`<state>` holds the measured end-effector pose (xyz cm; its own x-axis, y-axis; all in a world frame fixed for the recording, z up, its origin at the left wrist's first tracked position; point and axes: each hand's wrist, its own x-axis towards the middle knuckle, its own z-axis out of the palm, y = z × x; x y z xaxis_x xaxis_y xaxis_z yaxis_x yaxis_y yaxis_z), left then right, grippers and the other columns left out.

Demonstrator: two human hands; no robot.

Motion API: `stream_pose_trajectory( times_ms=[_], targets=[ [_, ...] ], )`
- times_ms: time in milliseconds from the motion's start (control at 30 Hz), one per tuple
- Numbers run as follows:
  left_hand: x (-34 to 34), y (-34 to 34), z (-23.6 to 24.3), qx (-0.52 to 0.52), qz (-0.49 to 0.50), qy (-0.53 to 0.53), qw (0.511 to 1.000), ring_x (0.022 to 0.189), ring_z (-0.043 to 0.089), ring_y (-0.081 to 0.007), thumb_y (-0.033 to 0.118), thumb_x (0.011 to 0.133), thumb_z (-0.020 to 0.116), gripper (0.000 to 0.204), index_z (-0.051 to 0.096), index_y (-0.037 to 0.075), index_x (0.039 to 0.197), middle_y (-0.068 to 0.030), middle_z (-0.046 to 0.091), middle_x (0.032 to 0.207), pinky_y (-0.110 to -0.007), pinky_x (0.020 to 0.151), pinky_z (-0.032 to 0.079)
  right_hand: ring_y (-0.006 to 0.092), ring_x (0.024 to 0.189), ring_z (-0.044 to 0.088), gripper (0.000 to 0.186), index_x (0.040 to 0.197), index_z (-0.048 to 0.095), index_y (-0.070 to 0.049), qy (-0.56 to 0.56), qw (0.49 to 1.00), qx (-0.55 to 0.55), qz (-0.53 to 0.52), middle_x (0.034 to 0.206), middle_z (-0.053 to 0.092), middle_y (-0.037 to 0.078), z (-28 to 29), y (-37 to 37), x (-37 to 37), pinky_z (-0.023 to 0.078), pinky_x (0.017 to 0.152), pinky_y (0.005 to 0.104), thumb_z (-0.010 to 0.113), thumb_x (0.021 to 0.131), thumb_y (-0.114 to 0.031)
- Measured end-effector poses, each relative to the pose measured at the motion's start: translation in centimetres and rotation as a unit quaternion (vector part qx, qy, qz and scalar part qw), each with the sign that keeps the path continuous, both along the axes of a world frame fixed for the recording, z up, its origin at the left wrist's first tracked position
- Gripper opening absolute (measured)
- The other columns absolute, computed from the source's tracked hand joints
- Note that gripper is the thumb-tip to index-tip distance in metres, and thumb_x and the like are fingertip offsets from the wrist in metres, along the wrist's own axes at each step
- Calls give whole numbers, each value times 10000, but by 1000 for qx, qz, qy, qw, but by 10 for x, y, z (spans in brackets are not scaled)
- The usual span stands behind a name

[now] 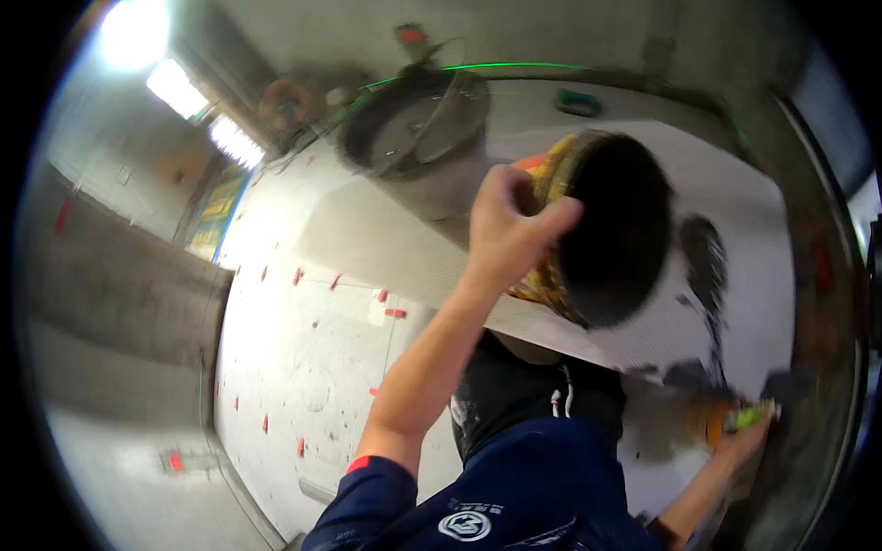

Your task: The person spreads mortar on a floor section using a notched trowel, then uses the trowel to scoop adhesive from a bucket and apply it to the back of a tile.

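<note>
My left hand [514, 234] grips the rim of a yellow bucket [551, 280], the thumb on the edge and the fingers round its outer wall. The bucket is tipped on its side with its dark mouth facing right, over a large pale tile [753, 211]. Right of the mouth, a wet dark patch [705, 257] lies on the tile and runs on in a thin streak toward me. At the lower right, my right hand [742, 443] is closed on a tool with a green and orange handle [746, 419]; blur hides its exact kind.
A big dark tub [413, 129] with grey mix inside stands at the back left. Near the far wall lies a green object [577, 102], under a green laser line [514, 65]. Red wedges [395, 313] stick up along the floor tile joints at left. Concrete walls [119, 321] enclose the room.
</note>
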<state>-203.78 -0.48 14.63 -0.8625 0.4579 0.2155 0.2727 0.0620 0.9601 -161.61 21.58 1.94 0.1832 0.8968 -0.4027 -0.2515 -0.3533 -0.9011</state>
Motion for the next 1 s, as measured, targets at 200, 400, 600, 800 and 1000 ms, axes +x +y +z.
stream_pose_trajectory(
  times_ms=[200, 400, 600, 800, 1000],
  targets=[
    [14, -145, 37, 73, 17, -74, 994, 860, 558, -139, 311, 722, 827, 537, 591, -30, 1064, -88, 613, 949, -286, 796, 463, 212, 933, 594, 508, 1178, 558, -31, 9, 980, 151, 127, 998, 613, 88, -22, 24, -13, 469, 856, 341, 526, 978, -497],
    [56, -328, 27, 143, 254, -104, 951, 776, 641, -148, 296, 791, 693, 510, 578, -73, 1123, -119, 644, 923, -246, 647, 534, 160, 854, 575, 403, 1017, 543, -69, -43, 953, 174, 245, 901, 590, 46, 25, 15, -65, 455, 770, 302, 531, 987, -470],
    [91, -447, -57, 141, 463, -116, 867, 808, 612, -132, 221, 804, 704, 345, 599, -30, 1017, -68, 645, 896, -242, 689, 486, 147, 812, 555, 418, 1060, 557, -60, -34, 939, 185, 289, 886, 605, 52, 11, 15, -97, 445, 754, 290, 520, 990, -471],
    [45, -575, -247, 195, 715, -153, 653, 857, 634, -200, 107, 725, 739, 303, 698, -55, 977, -93, 683, 926, -375, 749, 520, 147, 712, 533, 386, 972, 567, -85, -104, 917, 139, 358, 816, 576, 38, 34, -18, -131, 451, 682, 301, 556, 961, -471],
    [61, -557, -329, 307, 793, -223, 477, 963, 615, -326, 213, 662, 768, 629, 533, -117, 1143, -184, 595, 1176, -494, 849, 522, 121, 556, 539, 287, 952, 547, -79, -132, 896, 147, 398, 733, 547, 24, 60, -22, -137, 442, 498, 250, 616, 953, -358]
  ],
)
